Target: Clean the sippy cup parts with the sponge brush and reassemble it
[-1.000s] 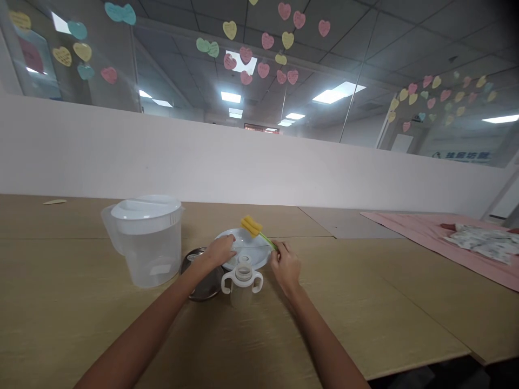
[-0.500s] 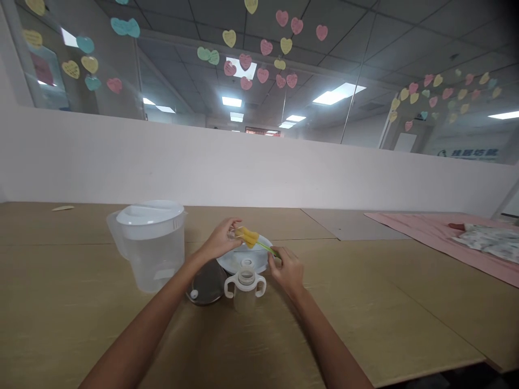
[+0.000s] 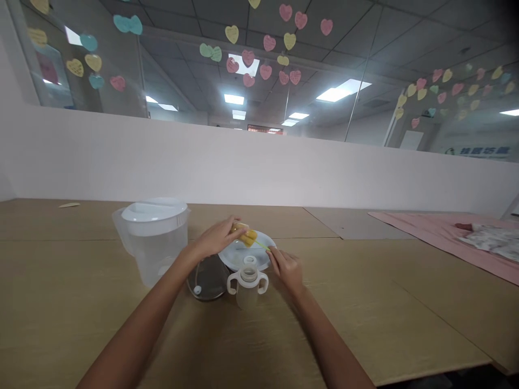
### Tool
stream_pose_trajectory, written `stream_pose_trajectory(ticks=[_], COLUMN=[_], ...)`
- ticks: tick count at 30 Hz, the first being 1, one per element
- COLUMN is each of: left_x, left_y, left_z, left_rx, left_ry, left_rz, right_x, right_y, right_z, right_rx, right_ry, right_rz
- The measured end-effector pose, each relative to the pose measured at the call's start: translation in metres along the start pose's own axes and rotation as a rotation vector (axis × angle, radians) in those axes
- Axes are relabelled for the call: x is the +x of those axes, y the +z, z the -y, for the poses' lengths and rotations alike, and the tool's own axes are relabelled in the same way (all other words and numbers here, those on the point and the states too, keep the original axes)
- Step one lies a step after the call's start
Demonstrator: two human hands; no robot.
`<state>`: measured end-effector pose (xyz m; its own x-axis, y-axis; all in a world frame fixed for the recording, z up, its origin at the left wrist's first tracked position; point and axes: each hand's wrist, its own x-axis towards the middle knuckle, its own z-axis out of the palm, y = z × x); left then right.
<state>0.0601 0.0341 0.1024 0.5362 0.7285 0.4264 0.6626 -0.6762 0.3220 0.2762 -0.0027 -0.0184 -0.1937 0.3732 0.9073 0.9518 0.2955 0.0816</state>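
My left hand is raised over the white plate, fingers pinched together around a small clear piece at the yellow sponge head of a brush; the piece is too small and blurred for me to tell what it is. My right hand sits just right of the plate, thumb and fingers pinched on the thin green handle of that brush, so the brush slants across the plate's far right part, sponge end up and toward my left hand.

The plate lies flat on the wooden surface. Just in front of the plate, nearer to me, stands a clear baby bottle with two white side handles, upright and with its top open. To the plate's near left, touching or almost touching its rim, lies a round glass lid with a metal rim, flat on the surface and partly under my left forearm. Further left of the plate stands a clear plastic pitcher with a white lid, upright, apart from the glass lid. Well off to the plate's right, a pink cloth is spread on the surface.
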Motion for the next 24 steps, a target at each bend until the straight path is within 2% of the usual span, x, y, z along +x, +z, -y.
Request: stream_pose_trajectory(ticks=[4, 6, 8, 13, 20, 24], left_x=[-0.003, -0.005, -0.005, -0.002, 0.001, -0.001], left_y=[-0.016, -0.016, -0.01, 0.01, 0.018, 0.029], left_z=[0.01, 0.019, 0.03, 0.05, 0.062, 0.062], left_rx=[0.326, 0.48, 0.545, 0.517, 0.5, 0.451], left_ry=[0.011, -0.014, -0.071, -0.213, -0.28, -0.258], left_rz=[-0.001, 0.021, 0.083, 0.299, 0.345, 0.368], right_x=[-0.001, -0.001, -0.001, -0.002, -0.002, -0.002], right_y=[0.003, 0.003, 0.002, 0.003, 0.004, 0.005], right_z=[0.001, 0.0, -0.001, -0.002, 0.0, 0.0], right_rx=[-0.039, -0.021, -0.004, 0.026, 0.057, 0.057], right_ry=[0.116, 0.18, 0.231, 0.255, 0.288, 0.292], right_rz=[0.022, 0.01, -0.009, 0.031, 0.068, 0.079])
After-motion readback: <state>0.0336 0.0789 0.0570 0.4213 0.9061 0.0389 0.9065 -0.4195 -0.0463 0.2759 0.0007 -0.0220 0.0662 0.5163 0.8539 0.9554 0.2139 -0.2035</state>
